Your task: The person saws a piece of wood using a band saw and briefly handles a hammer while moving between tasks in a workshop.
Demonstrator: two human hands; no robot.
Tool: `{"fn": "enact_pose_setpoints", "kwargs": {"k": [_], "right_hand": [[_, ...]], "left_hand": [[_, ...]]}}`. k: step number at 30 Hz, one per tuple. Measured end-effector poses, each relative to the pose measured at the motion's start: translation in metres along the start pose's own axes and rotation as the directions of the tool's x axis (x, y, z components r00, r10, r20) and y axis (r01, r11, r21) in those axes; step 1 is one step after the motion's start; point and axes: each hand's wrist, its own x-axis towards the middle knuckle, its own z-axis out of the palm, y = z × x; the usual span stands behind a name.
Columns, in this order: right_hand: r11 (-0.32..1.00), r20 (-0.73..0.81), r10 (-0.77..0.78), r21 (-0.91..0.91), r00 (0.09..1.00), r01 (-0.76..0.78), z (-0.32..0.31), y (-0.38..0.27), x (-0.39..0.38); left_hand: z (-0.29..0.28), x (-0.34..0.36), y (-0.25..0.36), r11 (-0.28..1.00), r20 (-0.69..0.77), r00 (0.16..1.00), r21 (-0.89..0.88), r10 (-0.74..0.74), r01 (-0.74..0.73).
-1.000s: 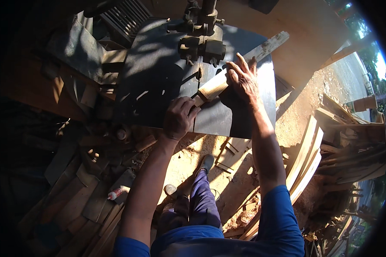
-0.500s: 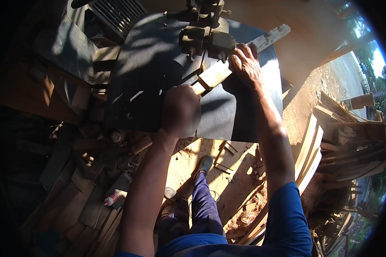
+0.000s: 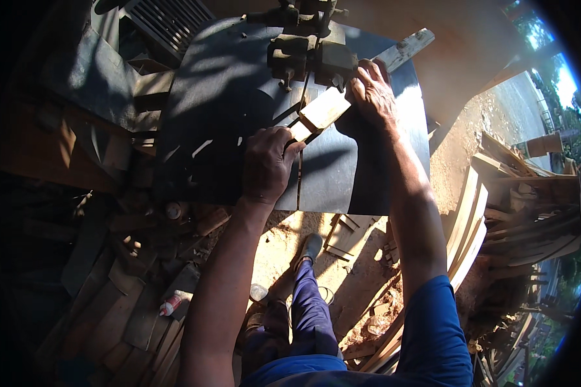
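Observation:
My left hand (image 3: pixel 266 164) is closed round the near end of a pale wooden piece (image 3: pixel 324 108), which lies diagonally on the dark, slotted machine table (image 3: pixel 200 113). Farther along, the fingers of my right hand (image 3: pixel 373 95) are curled over the same piece. Its weathered far end (image 3: pixel 410 46) sticks out beyond that hand toward the upper right. Just above the piece, beside my right fingertips, stands a dark metal tool head with clamp screws (image 3: pixel 310 58). Whether the wood touches it I cannot tell.
A grey metal structure (image 3: pixel 87 77) and slatted frame (image 3: pixel 166 26) stand at left. Offcuts (image 3: pixel 116 309) are heaped below them; long boards (image 3: pixel 465 232) are stacked right. Beneath me are sawdust-covered ground (image 3: pixel 271 255), my legs and a loose panel (image 3: pixel 348 235). A brownish sheet (image 3: pixel 432 19) fills the upper right.
My right fingers, raised and spread a second ago, are now more curled over the wood. Both hands and the wood sit slightly higher in the picture, and the view has shifted a little.

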Motion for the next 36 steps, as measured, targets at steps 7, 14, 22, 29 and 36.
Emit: {"fn": "enact_pose_setpoints", "kwargs": {"k": [7,14,22,29,36], "right_hand": [[0.998,-0.06,-0.064,-0.004,0.996,0.064,0.002,0.0032,0.0014],[0.996,-0.093,-0.084,-0.008,0.992,0.084,-0.0024,0.0005,0.001],[0.994,-0.117,-0.096,-0.06,0.988,0.089,-0.001,0.0005,0.0029],[0.995,-0.094,-0.096,-0.01,0.991,0.096,-0.0011,0.0014,0.0019],[0.995,-0.073,-0.082,-0.071,0.994,0.077,0.0027,0.0046,0.0011]], "left_hand": [[-0.0001,-0.0002,-0.0014,1.0,0.014,1.0,0.009,-0.009,0.008],[0.0018,0.0008,-0.0032,1.0,-0.004,1.0,0.004,0.01,-0.01],[0.0026,0.0043,-0.0037,0.999,-0.003,1.0,0.04,0.024,-0.024],[0.0032,0.0045,-0.0039,0.999,-0.006,1.0,0.038,0.001,0.0],[0.0068,0.0045,-0.0051,1.0,-0.038,0.999,0.027,0.01,-0.009]]}}
